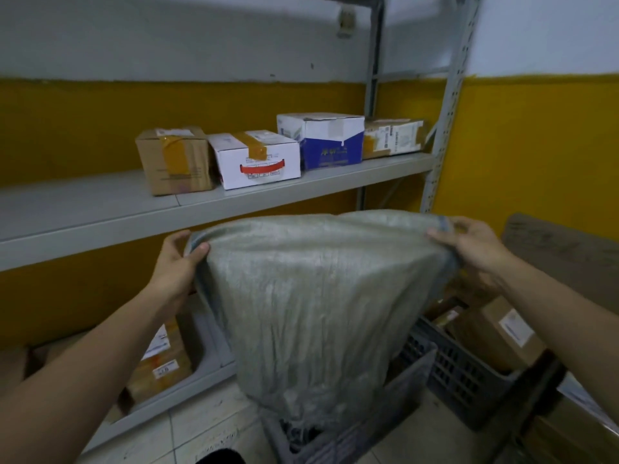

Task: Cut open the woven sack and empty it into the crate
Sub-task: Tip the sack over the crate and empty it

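Note:
A grey-green woven sack (315,296) hangs upside down in the middle of the view, its lower end down inside a dark grey slatted crate (375,426) on the tiled floor. My left hand (179,262) grips the sack's upper left corner. My right hand (475,249) grips its upper right corner. The sack's mouth and whatever lies inside the crate are hidden behind the fabric.
A grey metal shelf (234,202) behind the sack carries several taped cardboard boxes (254,159). A second dark crate (469,373) with parcels stands at the right. More boxes (160,360) sit on the low shelf at the left. A metal upright (445,128) rises at right.

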Demonstrator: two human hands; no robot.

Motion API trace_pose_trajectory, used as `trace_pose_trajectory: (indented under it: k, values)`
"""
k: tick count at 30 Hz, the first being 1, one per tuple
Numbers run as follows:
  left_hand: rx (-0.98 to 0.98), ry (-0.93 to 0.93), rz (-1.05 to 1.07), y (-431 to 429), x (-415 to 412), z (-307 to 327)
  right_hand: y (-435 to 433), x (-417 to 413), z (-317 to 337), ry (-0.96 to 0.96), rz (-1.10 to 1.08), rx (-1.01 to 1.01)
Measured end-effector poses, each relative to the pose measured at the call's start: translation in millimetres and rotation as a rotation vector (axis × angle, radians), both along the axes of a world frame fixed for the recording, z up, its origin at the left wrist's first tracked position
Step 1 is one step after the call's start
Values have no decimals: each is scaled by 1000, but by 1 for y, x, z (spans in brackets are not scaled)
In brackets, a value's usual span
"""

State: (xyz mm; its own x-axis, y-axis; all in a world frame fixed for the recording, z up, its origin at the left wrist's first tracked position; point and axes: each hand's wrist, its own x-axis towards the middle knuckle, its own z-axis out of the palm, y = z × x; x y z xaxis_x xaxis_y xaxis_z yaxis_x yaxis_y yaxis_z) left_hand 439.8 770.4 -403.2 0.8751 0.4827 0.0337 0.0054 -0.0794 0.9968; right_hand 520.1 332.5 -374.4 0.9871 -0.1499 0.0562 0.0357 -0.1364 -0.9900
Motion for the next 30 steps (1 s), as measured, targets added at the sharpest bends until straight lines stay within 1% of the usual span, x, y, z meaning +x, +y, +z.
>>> trace_pose_trajectory:
  k: [1,2,3,4,5,6,7,9,10,11,12,14,15,16,17,18,20,22,24,26,28,29,30]
  values:
    - [9,-23,47,1,0,3,2,0,4,-40,-56,47]
    - [6,-50,69,1,-1,7,4,0,5,-46,-32,50]
    - [11,-75,73,0,-3,10,8,-2,3,-8,49,-29]
    - [43,-86,65,2,-4,11,13,-4,0,57,149,-163]
    - [108,-83,61,4,-5,11,16,-5,-1,98,217,-284]
    - [196,-80,68,8,-8,13,17,-4,-1,95,231,-373]
    - [289,-83,87,11,-11,15,20,-4,2,40,185,-411]
    - [428,-81,112,15,-16,21,24,-3,12,-97,-2,-376]
    - [468,-76,114,17,-19,26,26,-3,17,-151,-77,-368]
    - [470,-71,100,20,-22,31,29,-3,21,-179,-102,-374]
    - [428,-58,58,23,-25,36,31,-4,23,-175,-70,-367]
    - [307,-19,-105,32,-37,48,33,-10,27,-101,122,-312]
    - [310,-1,-194,35,-45,53,35,-15,30,-52,233,-320]
    - [359,14,-260,40,-51,56,37,-21,33,-37,302,-387]
    - [432,27,-297,44,-56,59,38,-25,36,-66,306,-481]
    - [512,41,-305,49,-59,60,40,-29,38,-99,263,-562]
    - [664,65,-267,54,-60,62,44,-36,42,-143,174,-627]
    - [808,79,-195,59,-61,62,49,-43,48,-156,135,-711]
    - [882,114,-128,62,-61,62,49,-46,50,-187,130,-778]
    - [942,140,-74,66,-60,60,48,-45,47,-235,151,-721]
    - [1002,121,-54,70,-57,60,46,-41,40,-293,116,-585]
    - [964,90,-72,69,-57,61,46,-38,35,-342,67,-538]
    - [871,53,-113,66,-56,63,47,-35,32,-381,28,-509]
